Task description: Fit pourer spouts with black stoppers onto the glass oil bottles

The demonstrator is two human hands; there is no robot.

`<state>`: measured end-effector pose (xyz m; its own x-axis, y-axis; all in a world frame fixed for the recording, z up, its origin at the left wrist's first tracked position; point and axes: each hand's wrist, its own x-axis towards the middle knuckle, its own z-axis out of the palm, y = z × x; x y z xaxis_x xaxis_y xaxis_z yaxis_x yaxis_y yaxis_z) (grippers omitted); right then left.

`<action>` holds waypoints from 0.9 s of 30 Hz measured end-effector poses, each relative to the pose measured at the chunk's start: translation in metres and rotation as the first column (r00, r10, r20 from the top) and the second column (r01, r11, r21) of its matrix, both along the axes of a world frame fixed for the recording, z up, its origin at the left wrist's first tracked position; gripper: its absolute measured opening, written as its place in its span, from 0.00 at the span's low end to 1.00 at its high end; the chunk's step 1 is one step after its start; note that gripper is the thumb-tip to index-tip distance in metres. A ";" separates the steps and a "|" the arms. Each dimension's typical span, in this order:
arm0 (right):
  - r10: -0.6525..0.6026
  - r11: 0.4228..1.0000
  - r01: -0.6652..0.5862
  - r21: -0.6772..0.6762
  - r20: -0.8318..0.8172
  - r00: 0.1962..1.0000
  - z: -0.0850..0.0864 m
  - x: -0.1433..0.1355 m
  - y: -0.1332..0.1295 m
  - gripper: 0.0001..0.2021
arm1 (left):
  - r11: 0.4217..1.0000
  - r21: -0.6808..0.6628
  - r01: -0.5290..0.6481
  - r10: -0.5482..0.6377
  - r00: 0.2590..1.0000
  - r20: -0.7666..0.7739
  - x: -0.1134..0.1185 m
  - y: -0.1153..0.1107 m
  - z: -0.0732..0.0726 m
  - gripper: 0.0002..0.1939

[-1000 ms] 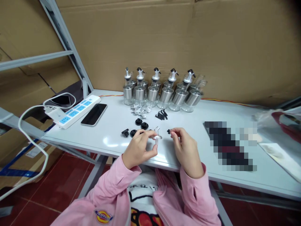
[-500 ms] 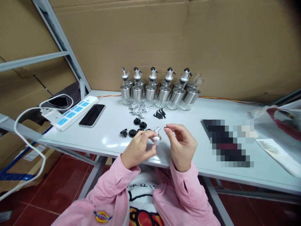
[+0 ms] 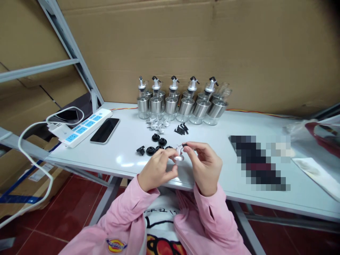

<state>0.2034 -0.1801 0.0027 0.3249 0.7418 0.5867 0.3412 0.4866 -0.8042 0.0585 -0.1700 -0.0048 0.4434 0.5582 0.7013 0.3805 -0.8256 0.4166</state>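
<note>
My left hand (image 3: 159, 168) pinches a silver pourer spout (image 3: 179, 157) above the table's front edge. Thumb and forefinger of my right hand (image 3: 205, 164) grip a small black lever (image 3: 185, 145), held against the top of the spout; whether it is seated there I cannot tell. Several black stoppers (image 3: 151, 151) lie just beyond my left hand, partly hidden by it. Farther back are a heap of silver spouts (image 3: 159, 124) and a small pile of black levers (image 3: 181, 129).
Glass bottles with steel sleeves (image 3: 171, 105) stand in rows at the back, several topped with pourers. On the left lie a phone (image 3: 105, 130) and a power strip (image 3: 87, 128) with a white cable. A blurred dark item (image 3: 255, 159) and a white sheet (image 3: 316, 177) are at right.
My right hand has brought the black lever left to the top of the spout, where there was a gap before. The spout has tilted in my left hand.
</note>
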 end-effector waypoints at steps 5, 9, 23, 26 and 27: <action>0.017 1.000 -0.017 0.001 -0.028 0.999 -0.003 0.001 0.000 0.02 | 0.999 0.036 -0.001 0.001 1.000 0.001 0.000 0.002 -0.002 0.18; 0.050 0.999 -0.050 -0.001 -0.013 0.999 -0.004 0.001 0.000 0.03 | 0.999 -0.010 0.033 -0.033 0.999 0.005 0.000 0.003 -0.002 0.18; 0.322 0.944 -0.329 -0.042 -0.113 0.940 -0.001 -0.002 -0.002 0.20 | 0.999 -0.019 0.026 -0.025 0.999 0.044 0.000 0.004 -0.003 0.18; 0.338 0.935 -0.347 -0.076 -0.110 0.935 -0.001 -0.003 -0.002 0.21 | 1.000 -0.015 0.025 -0.024 0.999 0.046 0.000 0.004 -0.002 0.18; 0.335 0.936 -0.344 -0.078 -0.108 0.936 -0.001 -0.003 -0.002 0.21 | 1.000 -0.016 0.027 -0.026 0.999 0.047 0.000 0.004 -0.002 0.18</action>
